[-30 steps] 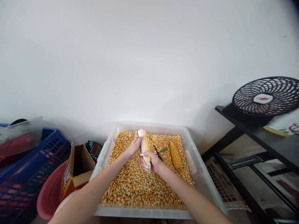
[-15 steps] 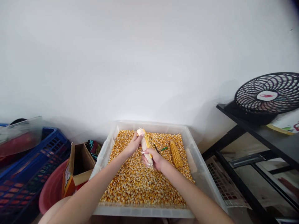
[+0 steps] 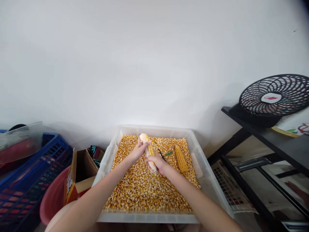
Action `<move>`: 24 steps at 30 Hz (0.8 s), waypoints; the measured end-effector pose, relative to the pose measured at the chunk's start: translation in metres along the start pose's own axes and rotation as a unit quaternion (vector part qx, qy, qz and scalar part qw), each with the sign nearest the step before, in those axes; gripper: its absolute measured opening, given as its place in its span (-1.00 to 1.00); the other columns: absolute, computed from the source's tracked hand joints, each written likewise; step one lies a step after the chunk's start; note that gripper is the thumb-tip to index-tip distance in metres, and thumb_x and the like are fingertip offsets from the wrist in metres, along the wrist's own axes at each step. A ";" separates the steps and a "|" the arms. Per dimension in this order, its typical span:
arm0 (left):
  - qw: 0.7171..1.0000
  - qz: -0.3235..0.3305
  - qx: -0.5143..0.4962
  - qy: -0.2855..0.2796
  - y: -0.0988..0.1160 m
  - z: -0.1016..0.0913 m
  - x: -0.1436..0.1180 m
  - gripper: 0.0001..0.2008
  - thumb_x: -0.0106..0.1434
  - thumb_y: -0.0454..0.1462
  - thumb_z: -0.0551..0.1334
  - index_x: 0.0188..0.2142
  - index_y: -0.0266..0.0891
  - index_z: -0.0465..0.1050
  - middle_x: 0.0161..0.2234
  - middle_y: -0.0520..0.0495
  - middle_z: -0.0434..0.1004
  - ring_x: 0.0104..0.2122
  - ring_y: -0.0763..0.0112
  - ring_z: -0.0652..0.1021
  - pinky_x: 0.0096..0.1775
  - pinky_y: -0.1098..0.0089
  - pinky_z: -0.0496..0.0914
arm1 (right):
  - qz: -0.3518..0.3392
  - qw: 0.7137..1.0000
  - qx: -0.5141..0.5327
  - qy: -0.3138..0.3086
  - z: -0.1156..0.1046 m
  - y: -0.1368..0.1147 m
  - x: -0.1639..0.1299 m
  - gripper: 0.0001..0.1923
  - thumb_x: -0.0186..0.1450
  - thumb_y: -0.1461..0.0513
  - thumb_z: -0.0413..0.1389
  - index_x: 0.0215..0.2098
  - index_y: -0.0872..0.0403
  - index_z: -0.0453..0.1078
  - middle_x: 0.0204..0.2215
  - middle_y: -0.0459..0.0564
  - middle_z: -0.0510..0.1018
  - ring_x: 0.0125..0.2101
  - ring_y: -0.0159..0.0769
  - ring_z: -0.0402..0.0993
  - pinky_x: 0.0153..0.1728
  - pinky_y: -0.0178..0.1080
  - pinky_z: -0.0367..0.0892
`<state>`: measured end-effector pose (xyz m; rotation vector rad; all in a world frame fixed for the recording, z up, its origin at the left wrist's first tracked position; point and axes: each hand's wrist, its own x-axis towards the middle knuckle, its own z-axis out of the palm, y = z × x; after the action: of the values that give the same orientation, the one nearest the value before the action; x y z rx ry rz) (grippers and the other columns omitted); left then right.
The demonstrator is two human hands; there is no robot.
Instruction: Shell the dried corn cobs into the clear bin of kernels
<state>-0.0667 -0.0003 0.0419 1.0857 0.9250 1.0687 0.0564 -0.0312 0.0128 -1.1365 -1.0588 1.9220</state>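
Note:
A partly stripped corn cob (image 3: 151,149) is held between both hands, tilted over the bin. Yellow kernels still cover one strip of it, while other parts show pale bare cob. My left hand (image 3: 139,149) is closed around the upper end, its thumb on the kernels. My right hand (image 3: 156,162) grips the lower part, with some fingers hidden behind the cob. Below lie loose corn kernels (image 3: 137,193) in a translucent plastic bin (image 3: 149,219). A full ear of corn (image 3: 181,159) rests on them at the right, near a dark tool with a green end (image 3: 169,153).
To the left stand a blue plastic crate (image 3: 56,146), a red basin (image 3: 49,201) and an opened cardboard box (image 3: 84,185). At the right a black fan (image 3: 271,96) sits on a black rack (image 3: 246,129). A white wall (image 3: 149,64) rises behind the bin.
The cob has turned in my hands, so more of its kernel-covered side faces up. My left thumb has come across onto the kernels. The camera view has shifted slightly.

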 end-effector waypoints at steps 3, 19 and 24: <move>0.999 0.021 0.029 -0.002 0.002 -0.001 -0.001 -0.52 0.08 -0.17 0.20 -0.01 -0.18 0.13 -0.26 0.00 0.37 -0.27 0.43 0.42 -0.22 0.45 0.32 | -0.005 0.999 0.030 -0.011 0.006 0.003 0.000 -0.69 -0.10 0.19 0.11 -0.43 0.05 0.09 -0.80 -0.27 0.23 -0.79 -0.48 0.11 -0.75 -0.40 0.06; 0.991 -0.073 -0.078 0.085 -0.024 0.004 0.010 -0.50 0.11 0.08 0.08 -0.21 -0.32 0.32 -0.45 -0.10 0.48 -0.43 0.34 0.50 -0.40 0.39 0.37 | -0.083 0.987 -0.131 -0.026 -0.019 -0.019 0.002 -0.69 0.05 0.04 0.11 -0.34 0.08 0.35 -0.40 -0.04 0.44 -0.35 -0.30 0.36 -0.40 -0.31 0.25; 0.974 -0.145 -0.172 -0.012 -0.005 0.004 0.006 -0.45 0.14 0.10 0.00 -0.22 -0.36 0.35 -0.43 -0.22 0.51 -0.45 0.30 0.52 -0.41 0.36 0.40 | -0.165 0.960 -0.031 0.226 -0.026 -0.030 0.007 -0.61 0.11 -0.09 -0.01 -0.36 0.06 0.24 -0.48 -0.08 0.39 -0.46 -0.38 0.33 -0.50 -0.36 0.23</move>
<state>-0.0604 0.0036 0.0380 0.6519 0.8132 0.9276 0.0810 -0.0030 0.0292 -1.2640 -0.9812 1.2979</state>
